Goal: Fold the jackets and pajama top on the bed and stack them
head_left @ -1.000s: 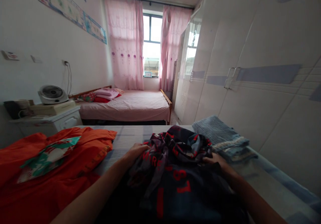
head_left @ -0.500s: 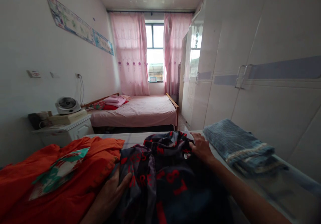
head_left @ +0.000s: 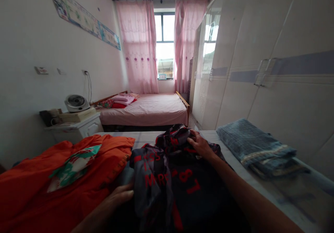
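- A pale, blue-marked surface (head_left: 276, 191) spans the foreground of a bedroom, spread with clothes.
- Beyond it, a bed (head_left: 156, 104) in pink sheeting carries stacked bedding (head_left: 122, 100) beneath pink curtains (head_left: 138, 45), parted at a bright window (head_left: 165, 52).
- A white wardrobe (head_left: 273, 114) lines the right side, its doors closed, contents hidden.
- At left, a fan (head_left: 77, 102) sits on a flat box (head_left: 78, 115) atop a white cabinet (head_left: 91, 126).
- A dark garment (head_left: 177, 177) with red lettering lies bunched at center, between an orange garment (head_left: 28, 177) and folded denim (head_left: 250, 142).
- The right hand (head_left: 199, 144) bends its fingers over the dark cloth's far edge; how firm its grip is, one cannot tell.
- The left hand (head_left: 118, 198) lies at the garment's near left side, partly in shadow; whether its grip holds cloth cannot be told.
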Tool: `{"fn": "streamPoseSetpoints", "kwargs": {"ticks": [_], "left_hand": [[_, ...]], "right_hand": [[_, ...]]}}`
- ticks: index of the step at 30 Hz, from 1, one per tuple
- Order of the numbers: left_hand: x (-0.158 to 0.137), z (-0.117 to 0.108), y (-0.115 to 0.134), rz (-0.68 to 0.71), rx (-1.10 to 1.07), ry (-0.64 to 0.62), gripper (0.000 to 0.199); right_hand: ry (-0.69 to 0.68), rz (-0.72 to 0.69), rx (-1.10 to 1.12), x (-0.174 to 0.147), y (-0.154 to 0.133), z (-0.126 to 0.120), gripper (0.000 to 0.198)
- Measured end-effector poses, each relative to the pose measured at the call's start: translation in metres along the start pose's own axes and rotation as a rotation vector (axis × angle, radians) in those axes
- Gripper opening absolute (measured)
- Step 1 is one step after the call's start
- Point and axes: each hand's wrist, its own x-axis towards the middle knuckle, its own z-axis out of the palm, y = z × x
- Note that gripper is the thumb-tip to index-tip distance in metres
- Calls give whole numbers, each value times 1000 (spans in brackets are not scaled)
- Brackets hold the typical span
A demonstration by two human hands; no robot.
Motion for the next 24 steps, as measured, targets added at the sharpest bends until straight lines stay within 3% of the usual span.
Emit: {"fn": "streamPoseSetpoints", "kwargs": {"ticks": [2,5,7,8,11,14,17,19,22,24], "left_hand": [[-5,-5,-5,-30,-83,-39,53],[-7,-4,-2,-82,-243,-152,50],[-6,2,6,-123,-344,-288,51],[-6,6,10,-141,-354,-342,53],[-4,17,17,-107,-214,-333,53],[-1,21,16,28,-64,-211,49],[-1,20,14,93,27,-189,45],[-3,20,12,117,72,-168,42],[-7,23,8,152,132,-115,35],[-8,29,7,175,168,-118,32]], "right_hand": [[-95,-33,-53,-35,-13,-14,58],[-476,-179,-212,-96,-25,-25,73],[-614,-276,-361,-126,-30,-22,65],[-594,-305,-412,-135,-31,-20,51],[-395,-315,-430,-133,-31,-20,15],[-122,-182,-376,-107,-23,-51,21],[264,132,-429,-87,1,-106,37],[464,313,-526,-90,20,-137,44],[568,391,-675,-123,43,-149,53],[470,404,-736,-156,52,-133,53]]}}
